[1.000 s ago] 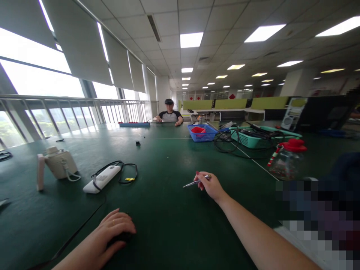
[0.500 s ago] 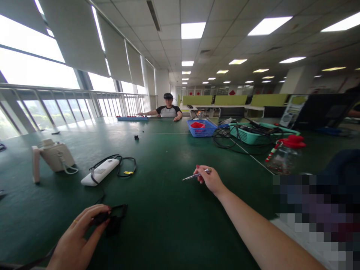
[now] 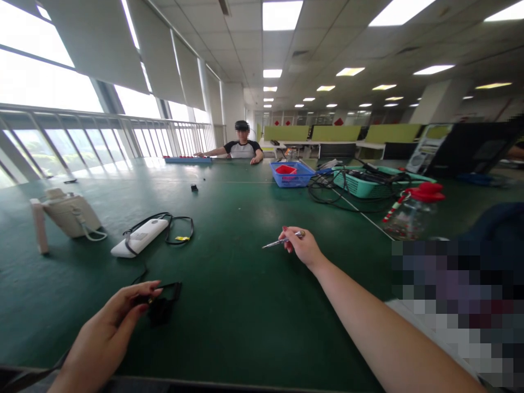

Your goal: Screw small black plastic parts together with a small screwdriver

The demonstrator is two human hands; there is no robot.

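My left hand (image 3: 107, 323) is at the near left of the green table (image 3: 245, 284). Its fingers pinch a small black device (image 3: 160, 303) with a thin black cable trailing toward me; part of the device rests on the table. My right hand (image 3: 301, 246) reaches out over the middle of the table and holds a slim silver screwdriver (image 3: 278, 240), tip pointing left, a little above the surface.
A white power strip (image 3: 139, 237) with a black cord and a beige telephone (image 3: 67, 212) lie at the left. A blue basket (image 3: 291, 174), a teal basket (image 3: 364, 185) with cables and a red-lidded jar (image 3: 411, 213) stand at the right. Another person (image 3: 243, 148) sits at the far end.
My left hand went from lying flat over the black device to pinching it and shifting it left. My right hand with the screwdriver stayed put; the view tilted up.
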